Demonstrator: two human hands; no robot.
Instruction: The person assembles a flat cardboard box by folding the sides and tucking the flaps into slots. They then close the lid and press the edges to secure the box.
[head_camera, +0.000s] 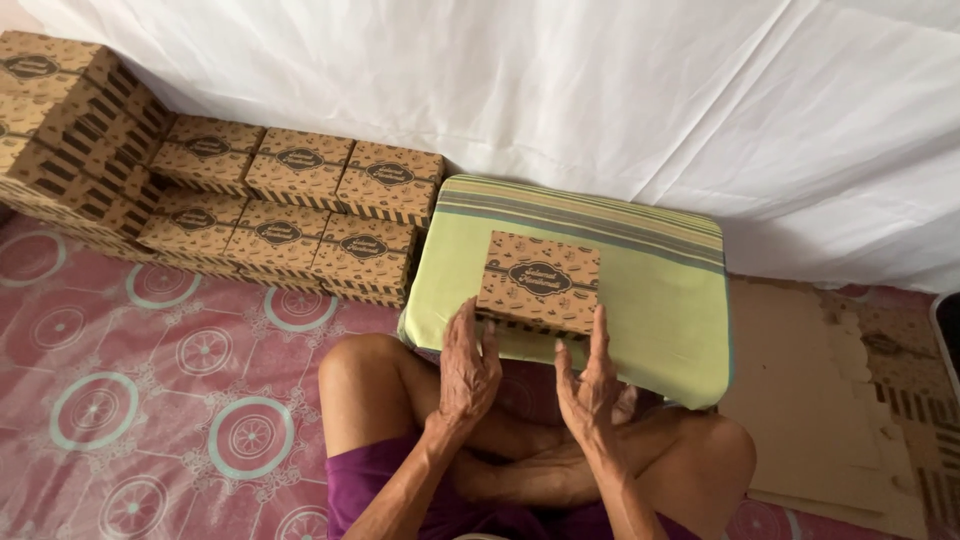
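Both hands are hovering open, gripping nothing: left hand (467, 365) brushing the near edge of the brown box (539, 281), right hand (590, 385) just short of it at five o'clock. That box is sitting on the green cushion (660, 310). One uneven push looks likely to be skewing it off the soft, sloping top, toward the stacked boxes (290, 210) at nine o'clock.

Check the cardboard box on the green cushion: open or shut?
Shut. The patterned cardboard box lies flat on the green striped cushion, its lid down with no raised flap. Both hands touch its near edge.
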